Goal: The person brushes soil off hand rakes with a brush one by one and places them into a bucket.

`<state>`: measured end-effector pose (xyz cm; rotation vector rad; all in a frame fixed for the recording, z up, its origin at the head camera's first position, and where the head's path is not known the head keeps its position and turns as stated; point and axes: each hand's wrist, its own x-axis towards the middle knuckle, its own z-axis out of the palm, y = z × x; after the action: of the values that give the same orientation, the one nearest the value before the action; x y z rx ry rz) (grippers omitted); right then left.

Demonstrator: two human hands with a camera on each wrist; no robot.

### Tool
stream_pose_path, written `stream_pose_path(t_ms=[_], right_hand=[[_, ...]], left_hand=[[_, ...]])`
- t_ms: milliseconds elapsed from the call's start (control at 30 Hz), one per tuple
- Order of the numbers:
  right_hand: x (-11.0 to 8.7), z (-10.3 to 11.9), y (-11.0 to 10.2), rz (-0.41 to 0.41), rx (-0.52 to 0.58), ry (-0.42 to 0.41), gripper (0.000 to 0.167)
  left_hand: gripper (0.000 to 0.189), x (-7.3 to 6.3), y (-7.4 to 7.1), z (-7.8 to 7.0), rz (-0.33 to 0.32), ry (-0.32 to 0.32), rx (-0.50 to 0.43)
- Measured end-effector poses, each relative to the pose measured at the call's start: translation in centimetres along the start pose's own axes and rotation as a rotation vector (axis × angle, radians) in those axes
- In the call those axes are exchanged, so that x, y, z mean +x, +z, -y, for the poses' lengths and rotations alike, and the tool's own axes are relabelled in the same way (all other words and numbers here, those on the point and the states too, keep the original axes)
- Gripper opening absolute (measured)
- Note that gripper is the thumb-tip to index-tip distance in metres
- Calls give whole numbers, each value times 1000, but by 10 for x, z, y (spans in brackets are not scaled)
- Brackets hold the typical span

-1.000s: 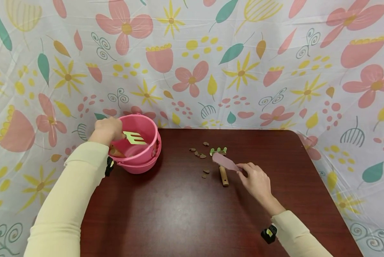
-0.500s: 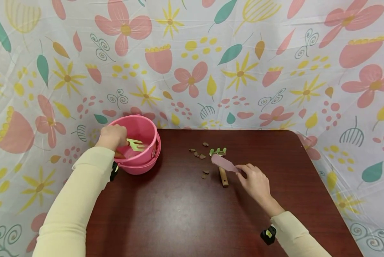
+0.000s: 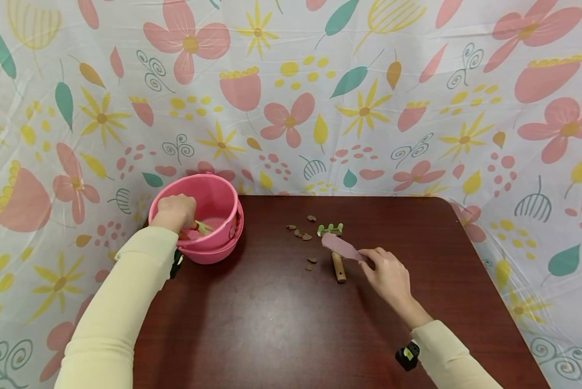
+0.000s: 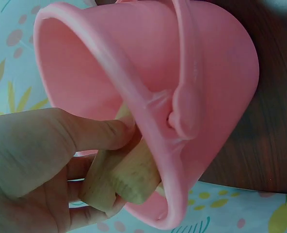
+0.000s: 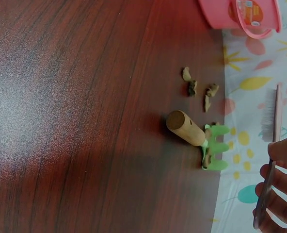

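My left hand [image 3: 174, 212] reaches into the pink bucket [image 3: 215, 194], holding a small green fork [image 3: 203, 228] by its wooden handle. In the left wrist view, thumb and fingers grip at a pair of wooden handles [image 4: 136, 175] by the rim; which one belongs to the fork is hard to tell. My right hand [image 3: 387, 273] holds a pinkish brush [image 3: 340, 247] by its handle, its bristles [image 5: 268, 116] visible in the right wrist view. Below the brush a small green rake [image 5: 216, 146] with a wooden handle [image 3: 339, 268] lies on the table.
Several dry brown bits [image 3: 307, 236] are scattered on the dark wooden table [image 3: 261, 324] left of the rake. A flower-printed curtain [image 3: 291, 151] hangs along the back and both sides. The bucket stands at the back left corner.
My left hand has moved slightly right and down, deeper into the bucket, lowering the fork with it. My right hand and the brush have hardly moved.
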<state>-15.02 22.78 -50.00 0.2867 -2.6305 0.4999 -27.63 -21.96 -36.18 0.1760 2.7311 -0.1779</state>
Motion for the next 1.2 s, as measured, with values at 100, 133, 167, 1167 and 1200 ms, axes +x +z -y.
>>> stream_pose_path(t_ms=[100,133,167,1167,1200], right_hand=[[0,0,0,-1,5,-2,25],[0,0,0,-1,5,-3,25],[0,0,0,-2,5,-4,25],[2,-11,-3,-69,2,2,25],[2,-11,-3,-70,3,2,25]], left_hand=[[28,0,2,2,-8,8,-2],[29,0,2,3,-19,11,-1],[27,-1,2,3,-36,10,-4],[41,-10,-20,-12,-289,63,-7],[42,-10,-20,-15,-298,70,-4]])
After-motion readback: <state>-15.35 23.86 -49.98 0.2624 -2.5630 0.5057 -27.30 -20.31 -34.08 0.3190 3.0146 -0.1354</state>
